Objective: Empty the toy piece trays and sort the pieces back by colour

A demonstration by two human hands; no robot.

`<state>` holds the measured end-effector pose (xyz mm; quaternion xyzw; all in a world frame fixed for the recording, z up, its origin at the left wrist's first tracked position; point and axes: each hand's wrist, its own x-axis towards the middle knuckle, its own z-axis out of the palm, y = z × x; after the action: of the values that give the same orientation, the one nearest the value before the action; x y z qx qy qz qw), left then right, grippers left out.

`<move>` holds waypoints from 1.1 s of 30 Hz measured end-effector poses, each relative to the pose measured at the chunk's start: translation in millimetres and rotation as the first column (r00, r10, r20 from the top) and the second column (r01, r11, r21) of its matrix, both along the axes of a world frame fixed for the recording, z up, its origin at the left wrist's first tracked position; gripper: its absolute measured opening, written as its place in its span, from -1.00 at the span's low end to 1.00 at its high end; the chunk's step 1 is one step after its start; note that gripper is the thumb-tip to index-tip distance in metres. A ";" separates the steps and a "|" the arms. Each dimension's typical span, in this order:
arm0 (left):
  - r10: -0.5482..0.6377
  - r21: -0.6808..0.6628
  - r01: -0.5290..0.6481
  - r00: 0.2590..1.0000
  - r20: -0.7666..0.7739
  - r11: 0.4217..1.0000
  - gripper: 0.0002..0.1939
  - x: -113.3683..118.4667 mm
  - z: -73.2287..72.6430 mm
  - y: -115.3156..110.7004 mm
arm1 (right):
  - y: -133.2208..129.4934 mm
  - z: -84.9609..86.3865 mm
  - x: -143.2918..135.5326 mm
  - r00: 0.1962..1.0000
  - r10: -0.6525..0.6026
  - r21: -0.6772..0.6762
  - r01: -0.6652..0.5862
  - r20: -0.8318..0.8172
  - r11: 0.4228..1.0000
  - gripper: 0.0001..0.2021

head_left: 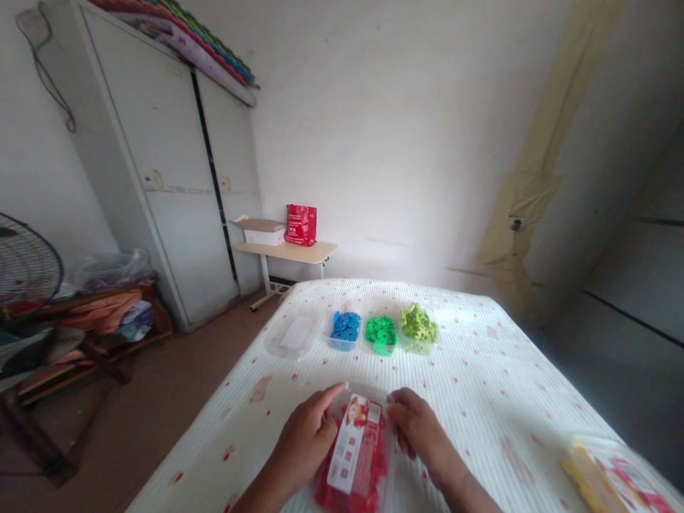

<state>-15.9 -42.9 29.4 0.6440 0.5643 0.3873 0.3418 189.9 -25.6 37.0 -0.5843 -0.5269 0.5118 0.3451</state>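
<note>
A clear plastic box of red pieces (368, 456) with a printed label lies near the front of the cloth-covered table. At its left edge is my left hand (310, 427), the index finger stretched along the far corner and the thumb by the lid. My right hand (417, 427) has its fingers curled on the box's right rim, pinching the edge. Beyond the box stand open clear containers of blue pieces (345, 328), green pieces (381, 332) and yellow-green pieces (419, 325). Left of them is a clear lid or tray (295, 335).
A box with yellow pieces (620, 477) lies at the table's right front corner. Behind the patterned tablecloth (470, 399) stands a small side table (310, 251) with a red bag (301, 225) and a carton (264, 232). A fan (26, 263) is at far left.
</note>
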 end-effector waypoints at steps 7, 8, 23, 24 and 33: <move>0.014 -0.075 -0.003 0.990 0.141 0.997 -0.57 0.6 -6.3 6.6 | 1.9 -2.1 5.8 0.969 0.002 -0.112 -0.030 -0.245 0.993 -0.85; 0.018 -0.071 -0.006 0.987 0.158 0.997 -0.60 0.8 -7.7 7.3 | 2.1 -2.4 6.3 0.965 0.003 -0.116 -0.034 -0.261 0.993 -0.86; 0.128 -0.137 -0.088 0.938 0.321 0.987 -0.58 10.4 -7.3 9.1 | 8.4 -7.3 7.2 0.919 -0.031 -0.157 -0.034 -0.392 0.987 -0.86; 0.133 -0.140 -0.090 0.933 0.333 0.986 -0.58 10.8 -7.0 9.2 | 8.9 -7.5 6.9 0.917 -0.032 -0.158 -0.034 -0.398 0.987 -0.86; 0.127 -0.153 -0.073 0.917 0.379 0.985 -0.62 11.8 -5.0 8.8 | 13.2 -13.6 7.2 0.919 -0.009 -0.149 -0.054 -0.395 0.987 -0.88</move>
<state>-4.1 -34.1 24.4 0.5002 0.5429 0.4847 0.4693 197.1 -12.4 23.4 -0.4885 -0.4114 0.6627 0.3912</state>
